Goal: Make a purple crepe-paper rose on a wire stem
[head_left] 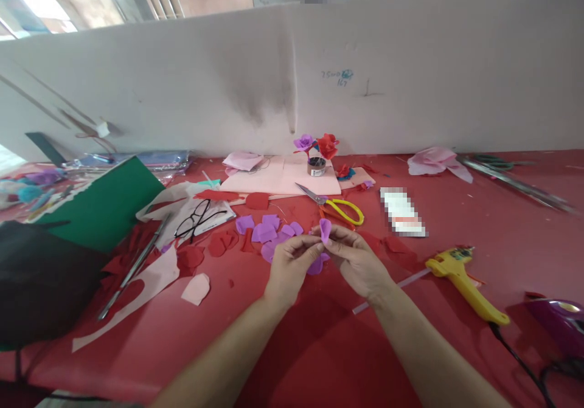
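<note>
Between my fingertips I hold a small curled purple paper petal above the red table. My left hand is closed, thumb and fingers pinching the petal's lower left side. From the other side my right hand pinches it too, thumb in front. Several loose purple petals lie just beyond and left of my hands, with another purple petal partly hidden beneath them. Scissors with yellow handles rest behind my hands, blades apart.
A yellow glue gun with a glue stick lies right, its cord trailing forward. Behind stand paper flowers in a small pot. Eyeglasses, red scraps and a dark bag occupy the left. A pale partition closes the back.
</note>
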`<act>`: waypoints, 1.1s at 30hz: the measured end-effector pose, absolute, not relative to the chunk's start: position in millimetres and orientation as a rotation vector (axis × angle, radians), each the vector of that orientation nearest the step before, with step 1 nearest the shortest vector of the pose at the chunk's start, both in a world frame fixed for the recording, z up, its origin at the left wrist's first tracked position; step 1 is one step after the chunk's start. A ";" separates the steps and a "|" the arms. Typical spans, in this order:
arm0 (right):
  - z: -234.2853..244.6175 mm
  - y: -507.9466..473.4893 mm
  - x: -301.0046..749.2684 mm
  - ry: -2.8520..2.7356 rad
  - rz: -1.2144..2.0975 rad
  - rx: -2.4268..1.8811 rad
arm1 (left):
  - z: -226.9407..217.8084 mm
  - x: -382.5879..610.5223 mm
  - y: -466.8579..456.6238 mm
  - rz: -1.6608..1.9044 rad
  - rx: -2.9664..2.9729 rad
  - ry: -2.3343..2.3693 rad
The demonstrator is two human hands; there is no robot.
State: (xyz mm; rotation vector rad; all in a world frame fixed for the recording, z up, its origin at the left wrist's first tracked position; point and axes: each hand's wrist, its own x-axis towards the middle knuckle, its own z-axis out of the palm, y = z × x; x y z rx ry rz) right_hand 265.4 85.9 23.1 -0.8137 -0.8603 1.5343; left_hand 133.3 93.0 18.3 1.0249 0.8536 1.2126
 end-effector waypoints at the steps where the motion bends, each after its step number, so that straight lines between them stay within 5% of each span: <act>1: 23.5 85.8 264.4 -0.865 1.522 -0.810 | 17.6 133.3 93.4 1.225 1.016 0.860; 10: 24.5 77.3 256.4 -0.988 1.076 -1.036 | 16.7 132.9 92.9 1.227 0.993 0.965; 33: 32.5 66.1 251.6 -1.272 0.644 -1.166 | 17.2 133.2 91.2 1.213 1.013 0.844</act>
